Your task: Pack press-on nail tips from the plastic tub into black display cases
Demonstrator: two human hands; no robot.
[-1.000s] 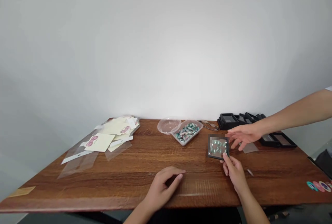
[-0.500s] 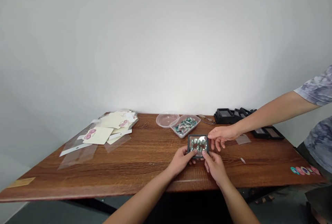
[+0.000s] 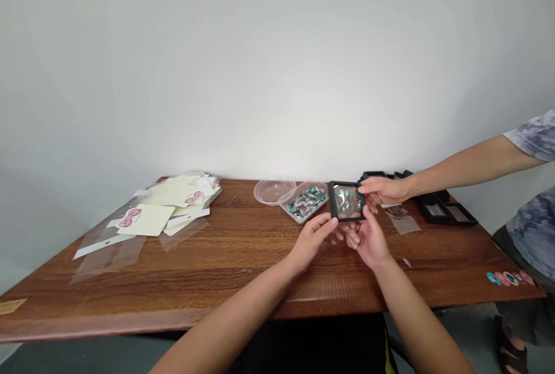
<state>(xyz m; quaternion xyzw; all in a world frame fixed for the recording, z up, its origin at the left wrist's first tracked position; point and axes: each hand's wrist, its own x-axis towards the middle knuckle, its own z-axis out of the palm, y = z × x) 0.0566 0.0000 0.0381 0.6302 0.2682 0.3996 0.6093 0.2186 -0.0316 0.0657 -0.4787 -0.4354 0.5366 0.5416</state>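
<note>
A square black frame (image 3: 332,203) with a clear window is raised above the table, several shiny green pieces showing inside it. My left hand (image 3: 313,241) grips its lower left corner, thumb in front and fingers behind. My right hand (image 3: 372,242) is at the lower right corner, thumb up along the edge and fingers curled below. Another person's hand (image 3: 384,189) pinches the frame's upper right side. Just behind its left side, a clear plastic tub (image 3: 298,221) holds many green and pink foil-like pieces.
A round clear lid (image 3: 273,191) lies beside the tub. More black frames (image 3: 451,214) are piled at the right, near clear film (image 3: 405,223) and a small pale piece (image 3: 406,262). Cream cards (image 3: 150,221) and clear bags cover the left. Round stickers (image 3: 510,278) mark the right edge.
The frame has gone up and away from me, tilting more upright. Both my hands moved with it. The other person's hand, earlier at its corner with fingers loose, now grips it.
</note>
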